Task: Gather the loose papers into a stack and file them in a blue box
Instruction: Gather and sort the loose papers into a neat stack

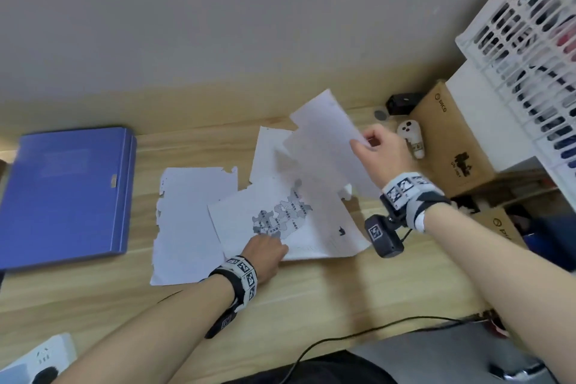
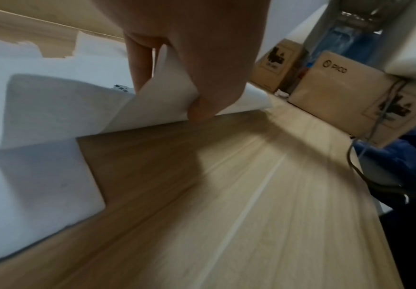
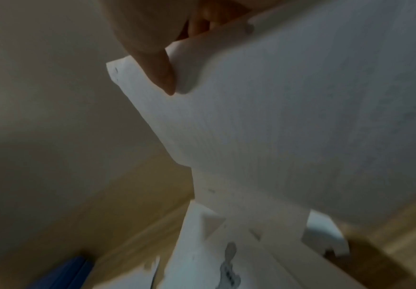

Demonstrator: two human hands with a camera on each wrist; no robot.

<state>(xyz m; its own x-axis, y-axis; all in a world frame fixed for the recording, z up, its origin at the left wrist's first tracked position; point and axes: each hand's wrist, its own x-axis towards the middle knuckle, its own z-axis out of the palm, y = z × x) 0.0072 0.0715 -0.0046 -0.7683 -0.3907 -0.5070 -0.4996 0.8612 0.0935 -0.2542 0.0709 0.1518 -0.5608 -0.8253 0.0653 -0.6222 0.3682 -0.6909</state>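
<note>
Several loose white papers lie on the wooden desk (image 1: 311,290). My right hand (image 1: 378,150) pinches a blank sheet (image 1: 327,134) and holds it raised above the others; the right wrist view shows my thumb on that sheet (image 3: 288,117). My left hand (image 1: 268,251) pinches the near corner of a sheet printed with a grey map (image 1: 280,218), and the left wrist view shows this corner (image 2: 167,97) lifted off the desk. A torn-edged sheet (image 1: 190,221) lies to the left, and another sheet (image 1: 268,153) lies behind. The closed blue box (image 1: 65,193) lies flat at the far left.
Cardboard boxes (image 1: 448,143) and a white mesh basket (image 1: 530,40) crowd the right side. A white controller (image 1: 411,137) and a small black device (image 1: 400,103) sit near the wall. A power strip (image 1: 40,355) lies at the front left, and a black cable (image 1: 358,333) crosses the front edge.
</note>
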